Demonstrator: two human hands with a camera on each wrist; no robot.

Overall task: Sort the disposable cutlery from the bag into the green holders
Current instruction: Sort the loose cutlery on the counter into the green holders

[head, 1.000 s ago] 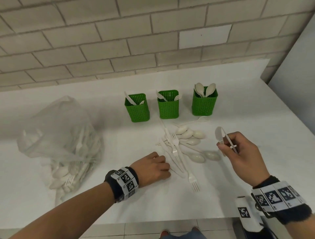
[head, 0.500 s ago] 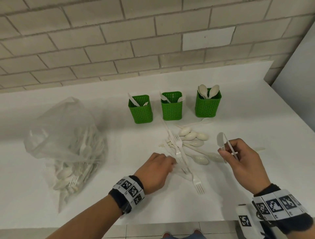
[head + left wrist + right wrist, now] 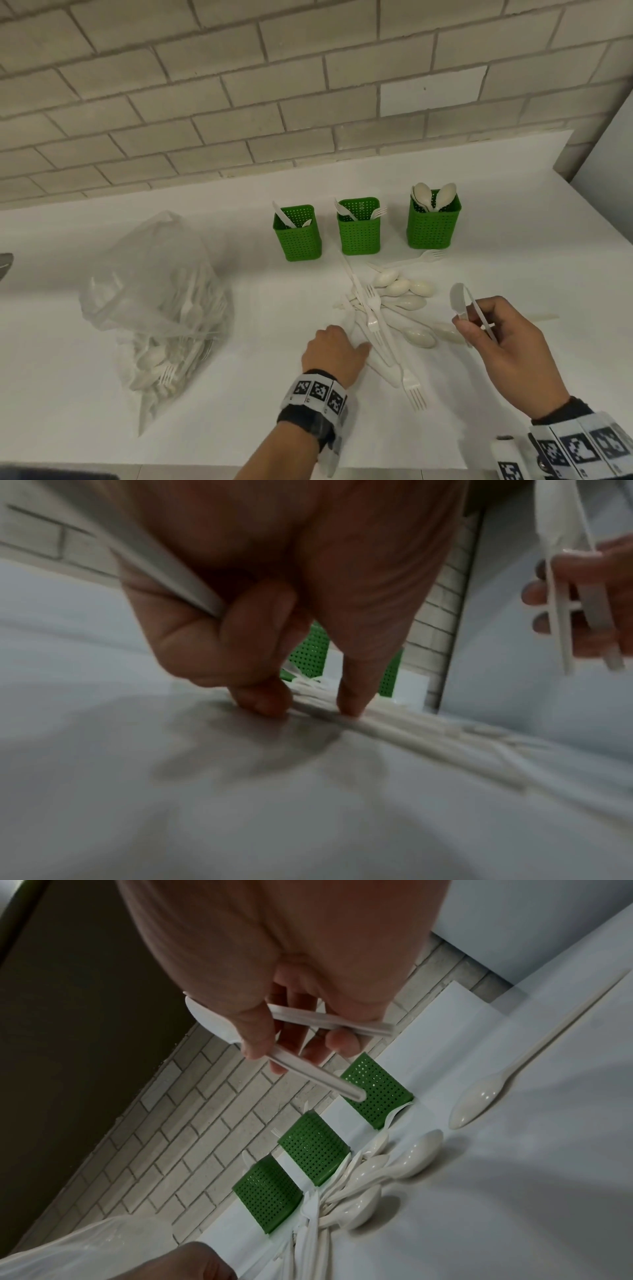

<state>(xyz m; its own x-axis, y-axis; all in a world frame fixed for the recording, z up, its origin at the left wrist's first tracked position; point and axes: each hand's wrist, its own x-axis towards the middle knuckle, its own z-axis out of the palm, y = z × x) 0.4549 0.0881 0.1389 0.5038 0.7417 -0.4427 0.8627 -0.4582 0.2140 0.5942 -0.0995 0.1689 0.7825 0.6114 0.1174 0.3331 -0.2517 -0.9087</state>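
Three green perforated holders stand in a row: the left one point(image 3: 297, 236) has a knife in it, the middle one point(image 3: 359, 229) forks, the right one point(image 3: 433, 222) spoons. In front of them lies a loose pile of white forks, knives and spoons point(image 3: 376, 315). My right hand point(image 3: 469, 318) hovers right of the pile and pinches two white knives point(image 3: 308, 1074), blades up. At the pile's near left edge, my left hand point(image 3: 342, 342) has its fingertips point(image 3: 263, 704) down on a piece of cutlery. A white cutlery handle point(image 3: 164, 569) is tucked under its curled fingers.
A clear plastic bag point(image 3: 157, 301) with more white cutlery slumps on the left of the white counter point(image 3: 239, 394). A brick wall runs behind the holders, and a grey panel closes the right side. One spoon point(image 3: 479, 1099) lies apart to the right of the pile.
My left hand has slid forward and right from a fist on the counter to the pile's edge. The right hand still holds the two knives in much the same place.
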